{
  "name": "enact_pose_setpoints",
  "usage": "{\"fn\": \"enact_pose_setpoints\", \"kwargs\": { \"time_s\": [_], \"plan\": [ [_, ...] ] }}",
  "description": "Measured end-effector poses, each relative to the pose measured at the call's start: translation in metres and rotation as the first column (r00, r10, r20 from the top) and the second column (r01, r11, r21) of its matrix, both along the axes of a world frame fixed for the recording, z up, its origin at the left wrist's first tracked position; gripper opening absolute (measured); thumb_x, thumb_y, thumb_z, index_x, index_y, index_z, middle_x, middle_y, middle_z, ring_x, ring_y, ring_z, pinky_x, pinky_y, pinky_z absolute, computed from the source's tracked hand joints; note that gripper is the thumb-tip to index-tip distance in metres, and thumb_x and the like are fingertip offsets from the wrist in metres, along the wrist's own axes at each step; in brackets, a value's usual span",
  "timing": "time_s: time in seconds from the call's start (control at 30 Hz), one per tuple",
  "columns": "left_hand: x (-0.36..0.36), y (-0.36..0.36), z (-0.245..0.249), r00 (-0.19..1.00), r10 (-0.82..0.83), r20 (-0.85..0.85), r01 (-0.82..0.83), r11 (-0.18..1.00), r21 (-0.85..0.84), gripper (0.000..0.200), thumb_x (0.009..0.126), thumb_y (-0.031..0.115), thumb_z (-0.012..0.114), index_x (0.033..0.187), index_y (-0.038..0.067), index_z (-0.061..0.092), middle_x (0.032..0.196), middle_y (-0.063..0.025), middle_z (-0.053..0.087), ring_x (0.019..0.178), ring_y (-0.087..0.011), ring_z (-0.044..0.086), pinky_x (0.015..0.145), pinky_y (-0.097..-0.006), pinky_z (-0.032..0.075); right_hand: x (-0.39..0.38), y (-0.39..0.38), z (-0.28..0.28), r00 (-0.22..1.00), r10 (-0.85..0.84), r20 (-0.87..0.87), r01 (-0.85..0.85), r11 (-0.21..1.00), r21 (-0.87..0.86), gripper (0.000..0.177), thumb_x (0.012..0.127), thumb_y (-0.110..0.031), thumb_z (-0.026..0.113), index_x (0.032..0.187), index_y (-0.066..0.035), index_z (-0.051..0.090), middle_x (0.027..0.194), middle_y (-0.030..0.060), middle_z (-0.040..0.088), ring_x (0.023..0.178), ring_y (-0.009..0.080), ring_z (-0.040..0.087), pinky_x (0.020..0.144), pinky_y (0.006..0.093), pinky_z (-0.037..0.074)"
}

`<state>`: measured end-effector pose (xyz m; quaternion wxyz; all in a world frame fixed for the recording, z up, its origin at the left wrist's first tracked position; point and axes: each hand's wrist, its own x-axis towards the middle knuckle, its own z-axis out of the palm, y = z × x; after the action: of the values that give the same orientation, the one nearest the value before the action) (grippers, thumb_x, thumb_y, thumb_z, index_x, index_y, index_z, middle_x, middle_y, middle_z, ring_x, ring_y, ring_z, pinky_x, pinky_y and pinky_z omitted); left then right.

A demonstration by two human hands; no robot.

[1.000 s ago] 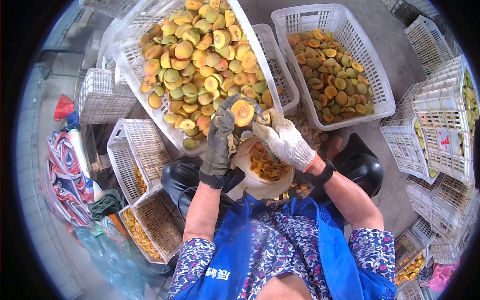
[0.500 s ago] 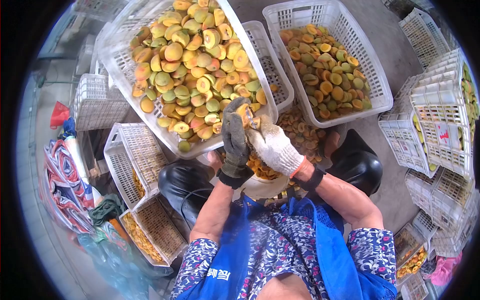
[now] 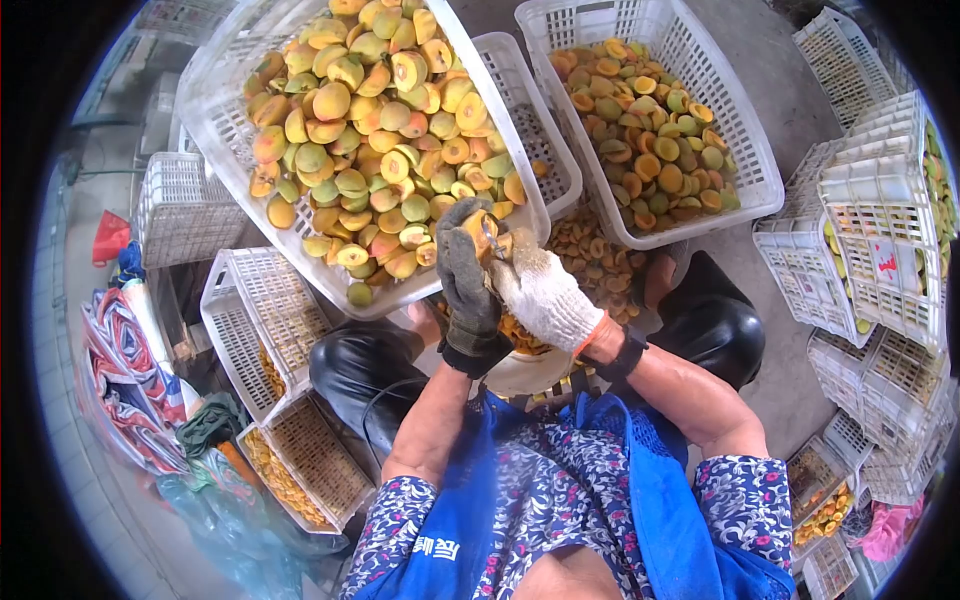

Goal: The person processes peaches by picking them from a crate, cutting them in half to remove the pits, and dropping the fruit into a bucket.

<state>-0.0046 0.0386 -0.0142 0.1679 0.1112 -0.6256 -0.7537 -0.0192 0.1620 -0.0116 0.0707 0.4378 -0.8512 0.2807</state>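
Your left hand, in a dark grey-green fabric glove (image 3: pixel 468 278), is closed around a cut, orange-fleshed fruit half (image 3: pixel 481 230), its palm turned inward, apparently so the cut side faces the other hand. Your right hand, in a white knitted glove with an orange cuff (image 3: pixel 548 300), is pinched around a small, shiny metal tool (image 3: pixel 497 248), which meets the fruit; most of its handle is hidden, so you cannot tell its shape. Gripping with both hands this close together probably keeps the fruit steady against the tool.

The held fruit is just beyond the near edge of a large white plastic lattice crate (image 3: pixel 400 298) full of yellow-green fruit halves (image 3: pixel 375 145). That crate angles towards your lap, likely for easy reach. Below your hands, between your knees, a round off-white bucket (image 3: pixel 530 378) contains orange fruit pieces (image 3: pixel 518 337); it seems placed there to be close under the work. A second white rectangular crate (image 3: pixel 690 233) of fruit halves stands further right.

Your bright blue apron (image 3: pixel 660 500) bears white Chinese characters (image 3: pixel 435 547), upside down here; one looks like 辰. On a white stacked crate (image 3: pixel 868 205) at right, a red mark (image 3: pixel 885 260) is too small to read.
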Motion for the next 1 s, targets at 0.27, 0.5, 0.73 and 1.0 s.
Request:
{"fn": "enact_pose_setpoints", "kwargs": {
  "time_s": [0.27,0.5,0.73,1.0],
  "plan": [
    [-0.006,0.000,-0.004,0.979,0.097,-0.177,-0.163,0.897,-0.411,0.042,0.102,0.038,0.039,0.119,0.001,0.051,0.110,-0.0091,0.057,0.098,-0.0181,0.058,0.087,-0.0329,0.050,-0.016,-0.007,-0.003,0.856,0.126,0.501,0.026,0.958,-0.285,0.020,0.086,-0.012,0.054,0.100,0.001,0.059,0.090,0.0188,0.061,0.081,0.0358,0.062,0.071,0.0409,0.051],
    [-0.007,-0.020,0.008,0.979,-0.174,0.103,0.186,0.974,-0.126,0.049,0.102,0.045,0.035,0.115,0.002,0.055,0.106,-0.0094,0.060,0.097,-0.0168,0.059,0.085,-0.0302,0.050,-0.024,-0.002,0.016,0.313,0.138,0.940,0.202,0.957,-0.208,0.030,0.095,-0.025,0.048,0.107,0.000,0.058,0.081,0.0125,0.063,0.068,0.0229,0.062,0.062,0.0362,0.050],
    [-0.006,-0.014,0.016,0.968,-0.070,0.241,-0.033,0.917,0.398,0.045,0.101,0.046,0.040,0.100,0.004,0.058,0.091,-0.0072,0.062,0.085,-0.0167,0.062,0.079,-0.0300,0.052,-0.023,-0.002,0.014,0.309,0.159,0.938,0.122,0.971,-0.205,0.039,0.092,-0.031,0.053,0.112,0.002,0.057,0.096,0.0193,0.064,0.086,0.0267,0.062,0.079,0.0366,0.049],
    [0.001,-0.041,0.001,0.920,-0.381,0.089,0.359,0.913,0.196,0.048,0.101,0.041,0.041,0.081,0.002,0.060,0.081,-0.0087,0.059,0.079,-0.0205,0.059,0.086,-0.0366,0.049,-0.015,0.003,0.018,0.419,0.189,0.888,-0.082,0.982,-0.171,0.035,0.093,-0.031,0.054,0.110,0.000,0.058,0.084,0.0137,0.065,0.081,0.0252,0.064,0.073,0.0354,0.051]
  ]
}}
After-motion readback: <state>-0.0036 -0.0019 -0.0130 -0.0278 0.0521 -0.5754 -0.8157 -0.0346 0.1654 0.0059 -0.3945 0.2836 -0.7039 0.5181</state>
